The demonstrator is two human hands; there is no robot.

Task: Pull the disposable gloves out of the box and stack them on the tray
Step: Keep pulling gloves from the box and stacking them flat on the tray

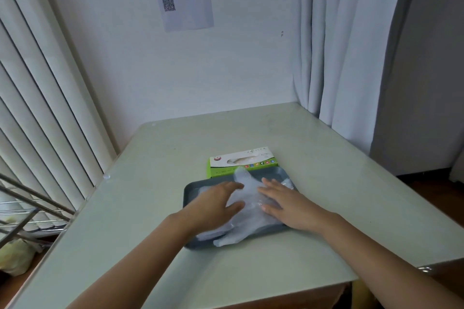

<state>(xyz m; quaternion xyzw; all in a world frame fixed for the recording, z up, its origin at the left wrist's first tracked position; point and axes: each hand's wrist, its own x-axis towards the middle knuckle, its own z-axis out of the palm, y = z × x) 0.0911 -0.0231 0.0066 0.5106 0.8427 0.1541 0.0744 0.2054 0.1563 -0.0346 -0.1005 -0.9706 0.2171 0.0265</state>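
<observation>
Both the left hand (216,204) and the right hand (281,204) lie flat, fingers straight, pressing the clear gloves (247,211) down onto the grey tray (187,189) on the worktop (150,208) (likely smoothing the stack), just before the green box (242,163).

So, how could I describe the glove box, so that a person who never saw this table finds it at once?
On the pale table sits a dark grey tray. Just behind its far rim lies the glove box, a flat carton. It alone is colourful: green sides and a white top.
</observation>
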